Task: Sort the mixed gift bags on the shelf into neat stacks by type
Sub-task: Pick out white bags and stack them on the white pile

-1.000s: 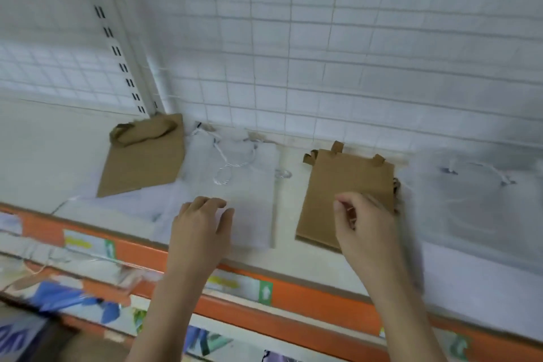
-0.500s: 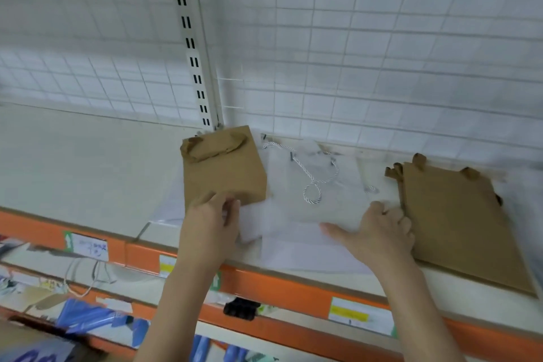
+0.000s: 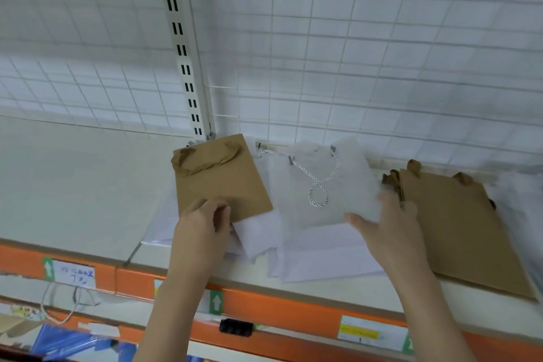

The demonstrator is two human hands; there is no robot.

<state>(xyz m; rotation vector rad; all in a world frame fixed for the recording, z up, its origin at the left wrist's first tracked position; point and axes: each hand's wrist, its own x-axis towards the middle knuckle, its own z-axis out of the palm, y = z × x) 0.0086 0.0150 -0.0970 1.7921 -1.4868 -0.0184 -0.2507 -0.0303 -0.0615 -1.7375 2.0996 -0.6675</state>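
The left hand (image 3: 202,220) is pinching a stray brown bag (image 3: 220,182); the right hand (image 3: 388,223), released, is pressing white bags (image 3: 317,232); the brown stack (image 3: 458,229) beside it is waiting.

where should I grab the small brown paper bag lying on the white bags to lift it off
Pinch the small brown bag at its near bottom edge, coming from the front of the shelf, where the left hand already grips it. It lies flat, that edge overhangs the white bags, and its handles face the back wall.

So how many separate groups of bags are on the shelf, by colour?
Brown: 2, the single brown bag and the brown stack.
White: 2, the middle white pile and a blurred white pile far right.
Total: 4.
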